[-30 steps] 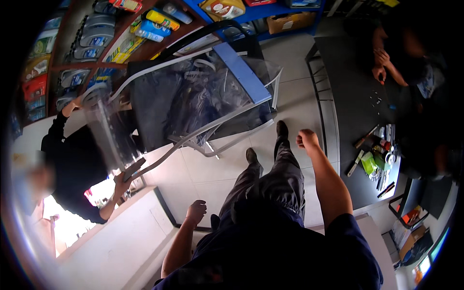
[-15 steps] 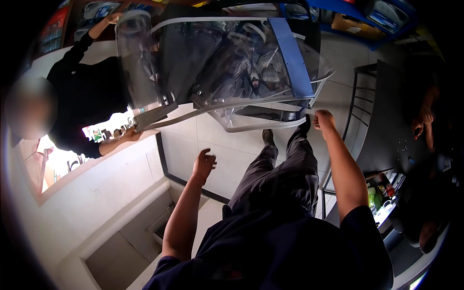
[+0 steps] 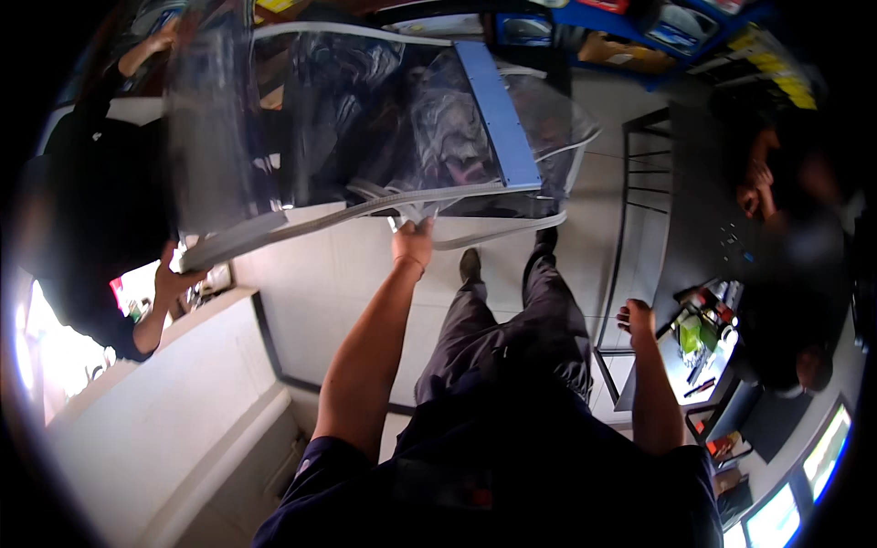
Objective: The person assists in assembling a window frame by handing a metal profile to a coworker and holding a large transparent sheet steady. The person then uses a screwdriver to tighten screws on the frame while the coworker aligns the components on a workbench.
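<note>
A large clear plastic sheet (image 3: 347,137) with grey edging and a blue flat strip (image 3: 498,119) across it stretches over the upper part of the view. My left hand (image 3: 413,243) is closed at its near side, gripping the plastic just below the grey edging (image 3: 365,212). Lower on the right, my right hand (image 3: 639,318) hangs apart from the sheet with its fingers loosely curled and nothing seen in them. On the left, another person's hand (image 3: 174,277) holds the sheet's near left end; that person's other hand (image 3: 163,38) is raised at the far end.
To my right stands a dark table (image 3: 699,173) with a metal frame, where another person's hands (image 3: 754,187) rest. Scattered tools and a green item (image 3: 694,333) lie nearer me. A low white wall (image 3: 174,384) runs at the left. Blue shelving (image 3: 603,23) holds boxes behind.
My left hand has reached up and taken hold of the plastic. My right hand has dropped away from the sheet's corner. The sheet appears farther left, and the person on the left has shifted too.
</note>
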A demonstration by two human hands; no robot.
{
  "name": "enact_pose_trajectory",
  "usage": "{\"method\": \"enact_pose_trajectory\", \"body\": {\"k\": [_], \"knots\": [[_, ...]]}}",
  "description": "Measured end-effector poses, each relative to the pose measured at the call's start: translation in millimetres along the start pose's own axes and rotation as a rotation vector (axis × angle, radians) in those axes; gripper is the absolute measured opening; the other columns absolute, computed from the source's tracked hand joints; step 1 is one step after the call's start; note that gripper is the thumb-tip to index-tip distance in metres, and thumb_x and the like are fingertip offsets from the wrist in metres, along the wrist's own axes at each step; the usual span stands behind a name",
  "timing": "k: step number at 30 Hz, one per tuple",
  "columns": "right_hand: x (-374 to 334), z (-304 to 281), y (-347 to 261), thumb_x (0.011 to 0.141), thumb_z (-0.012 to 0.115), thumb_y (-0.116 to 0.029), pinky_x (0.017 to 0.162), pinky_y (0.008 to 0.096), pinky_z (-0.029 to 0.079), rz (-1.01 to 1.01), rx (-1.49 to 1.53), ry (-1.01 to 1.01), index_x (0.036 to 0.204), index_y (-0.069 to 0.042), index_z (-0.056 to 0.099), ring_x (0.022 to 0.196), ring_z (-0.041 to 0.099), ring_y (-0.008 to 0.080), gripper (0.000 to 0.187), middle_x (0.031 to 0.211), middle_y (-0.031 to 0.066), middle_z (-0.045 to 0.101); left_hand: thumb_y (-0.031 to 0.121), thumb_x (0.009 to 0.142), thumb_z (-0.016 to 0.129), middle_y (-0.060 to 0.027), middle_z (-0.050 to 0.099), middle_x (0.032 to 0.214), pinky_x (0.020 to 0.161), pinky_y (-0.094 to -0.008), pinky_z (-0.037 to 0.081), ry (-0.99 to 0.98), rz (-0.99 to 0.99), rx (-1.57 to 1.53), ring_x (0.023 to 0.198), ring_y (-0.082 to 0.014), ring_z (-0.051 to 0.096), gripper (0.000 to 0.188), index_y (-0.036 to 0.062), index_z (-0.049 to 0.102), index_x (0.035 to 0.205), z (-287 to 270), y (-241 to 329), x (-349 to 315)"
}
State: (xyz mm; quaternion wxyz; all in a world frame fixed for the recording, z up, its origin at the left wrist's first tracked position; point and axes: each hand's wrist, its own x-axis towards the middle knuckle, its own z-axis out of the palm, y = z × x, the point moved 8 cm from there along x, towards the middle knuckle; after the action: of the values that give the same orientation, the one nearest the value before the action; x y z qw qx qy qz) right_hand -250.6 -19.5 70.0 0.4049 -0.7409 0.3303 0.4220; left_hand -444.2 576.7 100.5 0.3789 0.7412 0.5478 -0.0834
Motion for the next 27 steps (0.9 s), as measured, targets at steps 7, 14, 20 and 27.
{"method": "enact_pose_trajectory", "body": {"k": [7,14,20,27], "knots": [[-117.0,66.6,79.1,0.091,0.059,-0.022,0.053,0.0324,0.050,-0.082,0.010,-0.041,0.103,-0.005,0.061,0.064,0.064,0.0181,0.021,0.084,0.0077,0.064,0.036,0.095,0.060,-0.0131,0.070,0.091,0.052,-0.0313,0.057,-0.249,-0.157,-0.634,0.069,-0.0241,0.071,0.042,-0.0050,0.062,0.106,-9.3,34.8,-28.7],[-166.0,76.2,110.9,0.091,0.062,-0.023,0.057,0.0310,0.051,-0.144,-0.047,-0.096,0.105,-0.004,0.062,0.068,0.066,0.0174,0.023,0.086,0.0074,0.066,0.038,0.093,0.065,-0.0142,0.062,0.113,0.060,-0.0353,0.061,-0.324,-0.149,-0.777,0.083,-0.0270,0.067,0.053,-0.0020,0.055,0.126,0.2,-2.5,-36.1],[-183.7,33.3,171.2,0.093,0.058,-0.022,0.057,0.0303,0.050,-0.089,0.028,-0.021,0.105,-0.005,0.061,0.070,0.066,0.0171,0.022,0.087,0.0072,0.065,0.035,0.087,0.072,-0.0081,0.067,0.101,0.072,-0.0329,0.058,-0.437,0.166,-0.318,0.086,-0.0194,0.067,0.050,0.0030,0.058,0.124,-5.7,-43.8,-88.2],[-189.0,-18.2,308.8,0.087,0.058,-0.017,0.056,0.0336,0.053,0.046,0.035,-0.058,0.109,-0.003,0.060,0.068,0.065,0.0212,0.026,0.086,0.0102,0.065,0.048,0.079,0.072,-0.0159,0.067,0.116,0.094,-0.0455,0.050,-1.076,0.267,0.929,0.110,-0.0339,0.062,0.055,0.0139,0.065,0.121,-30.7,-241.0,-316.1]]}}
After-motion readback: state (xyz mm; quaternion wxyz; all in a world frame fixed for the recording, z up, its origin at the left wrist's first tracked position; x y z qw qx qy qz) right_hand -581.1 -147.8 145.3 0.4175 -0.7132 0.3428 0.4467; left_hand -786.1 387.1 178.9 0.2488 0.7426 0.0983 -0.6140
